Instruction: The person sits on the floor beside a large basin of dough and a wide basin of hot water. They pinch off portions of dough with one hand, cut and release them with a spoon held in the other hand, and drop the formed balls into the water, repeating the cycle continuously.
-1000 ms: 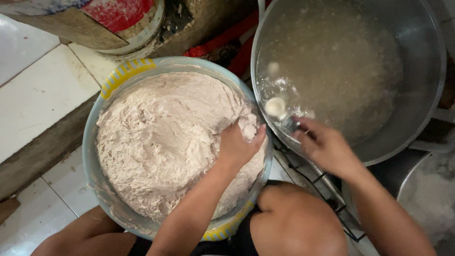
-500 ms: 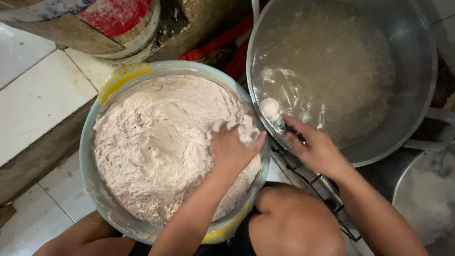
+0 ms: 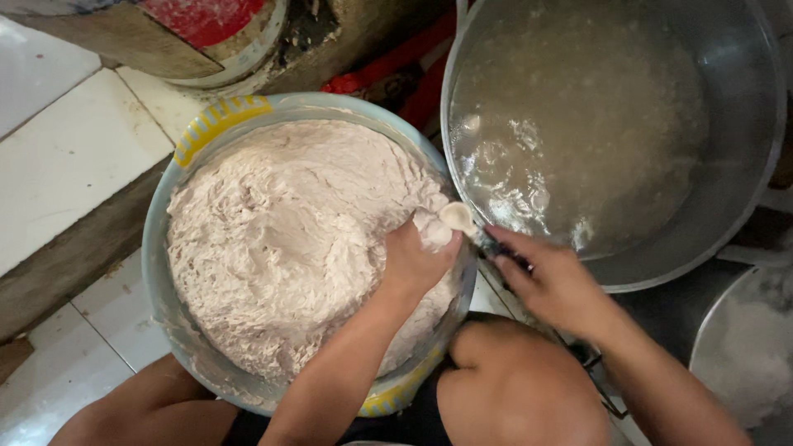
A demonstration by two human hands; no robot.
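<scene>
Sticky soft paste [image 3: 281, 239] is filling the basin [image 3: 161, 272]; left hand [image 3: 413, 264] is squeezing a lump, right hand [image 3: 553, 281] at 3 o'clock is gripping the spoon [image 3: 457, 218].

Paste [image 3: 281, 248]: rough, matt. Basin [image 3: 157, 281]: smooth plastic. Pot [image 3: 743, 107]: glossy metal. Floor tiles [image 3: 58, 157]: smooth, white, semi-gloss.
</scene>
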